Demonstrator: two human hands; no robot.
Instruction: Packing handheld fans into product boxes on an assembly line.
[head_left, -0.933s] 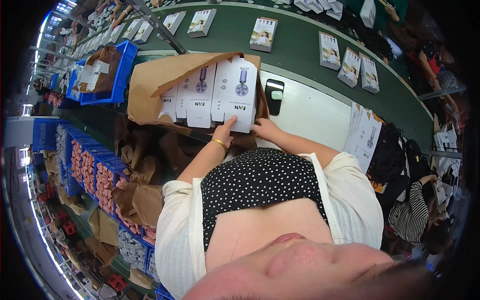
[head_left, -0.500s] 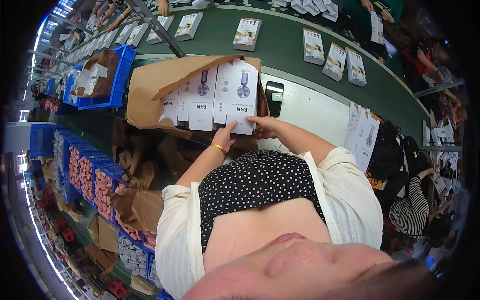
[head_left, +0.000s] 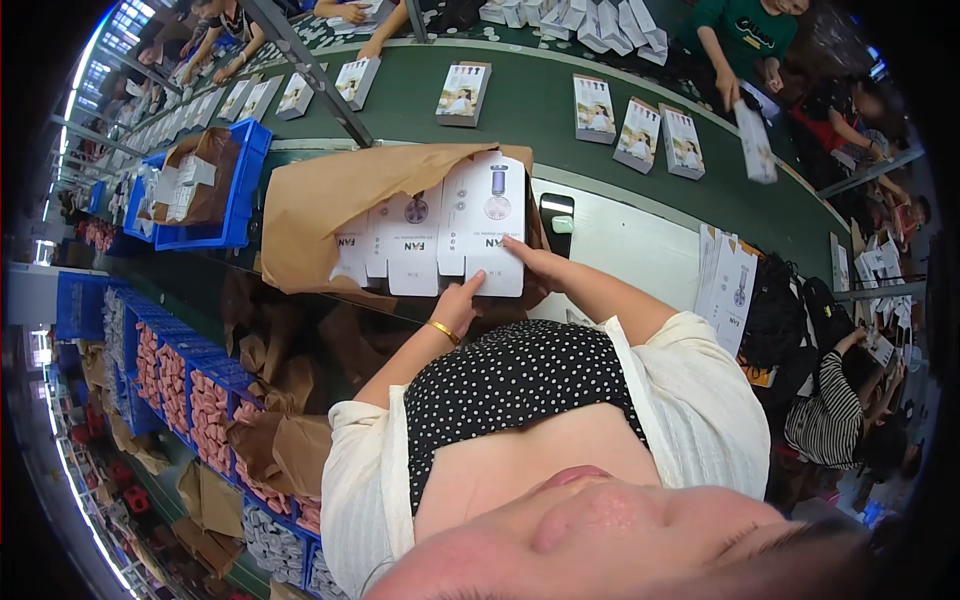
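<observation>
An opened brown paper wrapper [head_left: 310,225] lies in front of me with white fan-printed flat cartons [head_left: 415,255] partly inside it. My left hand [head_left: 458,308] is at the near edge of the rightmost carton [head_left: 480,215], thumb on top and the other fingers mostly hidden. With its thumb on the same carton's printed face, my right hand [head_left: 535,265] grips the right side; its fingers go out of sight past the edge. Both hands are closed on this carton. Whether they hold only it or several layers, I cannot tell. Torn paper covers part of the cartons to the left.
A green conveyor belt [head_left: 530,130] carries boxes [head_left: 463,93] beyond the wrapper. A phone [head_left: 556,228] with a small green case lies on the white table [head_left: 625,240]. More flat cartons [head_left: 725,285] lean at right. Blue bins [head_left: 250,190] stand left. A co-worker's hand [head_left: 728,88] reaches over the belt.
My right thumb has moved farther onto the carton's face, and both hands keep their grip. Boxes on the belt have moved left. The co-worker at upper right has brought a box down toward the belt.
</observation>
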